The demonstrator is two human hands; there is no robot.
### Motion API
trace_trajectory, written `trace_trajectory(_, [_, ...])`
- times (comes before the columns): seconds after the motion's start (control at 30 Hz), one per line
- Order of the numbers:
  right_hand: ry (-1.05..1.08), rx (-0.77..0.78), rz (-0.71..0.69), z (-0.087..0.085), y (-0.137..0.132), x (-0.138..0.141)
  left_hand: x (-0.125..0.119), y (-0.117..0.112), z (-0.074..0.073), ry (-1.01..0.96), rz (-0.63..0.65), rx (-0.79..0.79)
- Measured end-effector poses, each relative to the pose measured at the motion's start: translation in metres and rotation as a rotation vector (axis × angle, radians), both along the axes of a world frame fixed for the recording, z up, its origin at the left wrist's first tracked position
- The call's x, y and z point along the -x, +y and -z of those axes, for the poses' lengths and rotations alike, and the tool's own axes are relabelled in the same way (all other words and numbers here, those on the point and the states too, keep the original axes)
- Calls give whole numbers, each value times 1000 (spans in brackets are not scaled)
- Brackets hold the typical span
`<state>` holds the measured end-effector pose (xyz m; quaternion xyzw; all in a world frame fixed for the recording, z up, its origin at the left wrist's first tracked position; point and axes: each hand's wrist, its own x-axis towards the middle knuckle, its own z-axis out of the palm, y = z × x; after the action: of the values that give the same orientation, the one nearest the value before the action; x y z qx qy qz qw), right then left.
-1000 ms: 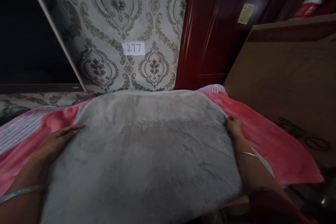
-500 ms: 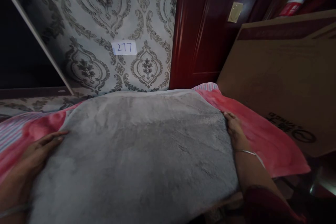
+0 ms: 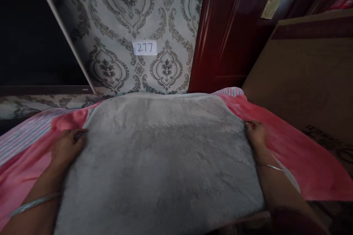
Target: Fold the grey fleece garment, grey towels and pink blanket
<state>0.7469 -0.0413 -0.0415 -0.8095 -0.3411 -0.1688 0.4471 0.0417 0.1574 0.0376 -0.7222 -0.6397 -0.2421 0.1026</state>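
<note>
Left hand [image 3: 66, 148] and right hand [image 3: 257, 134] pinch opposite edges of the grey fleece [image 3: 165, 154] — pink cloth [image 3: 292, 150] shows, from where I stand, either side.

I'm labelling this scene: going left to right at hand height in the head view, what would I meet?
Striped fabric, left hand, gray cloth, right hand, right-hand stretch of pink cloth, cardboard box.

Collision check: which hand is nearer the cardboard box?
Right. The right hand, at the right edge of the grey cloth, is lower-left of the cardboard box in view; the left hand is farther, at the cloth's opposite edge.
</note>
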Motion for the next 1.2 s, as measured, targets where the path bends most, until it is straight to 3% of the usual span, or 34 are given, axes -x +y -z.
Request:
trace_trajectory(0.07, [-243, 12, -78, -7, 0, 15, -12, -6, -4, 120, 85, -158])
trace_trajectory(0.13, [-376, 49, -286, -11, 4, 32, -30, -10, -3, 150, 266, -169])
trace_trajectory(0.23, [-412, 172, -601, -8, 14, 49, -55, -9, 8, 125, 521, 7])
trace_trajectory(0.3, [-421, 222, -675, -2, 19, 53, -65, -6, 17, 112, 580, 89])
trace_trajectory(0.4, [-473, 249, -682, 3, 23, 53, -68, -5, 24, 115, 586, 110])
trace_trajectory(0.53, [-590, 301, -667, -1, 24, 59, -71, -8, 22, 161, 588, 122])
trace_trajectory(0.7, [-678, 307, -552, -7, 24, 68, -75, -6, 22, 142, 532, 117])
trace_trajectory(0.93, [-524, 180, -376, -13, 19, 71, -63, -6, 22, 13, 673, 104])
trace_trajectory(1.2, [-403, 190, -428, -10, 24, 69, -65, 4, 27, 94, 623, 162])
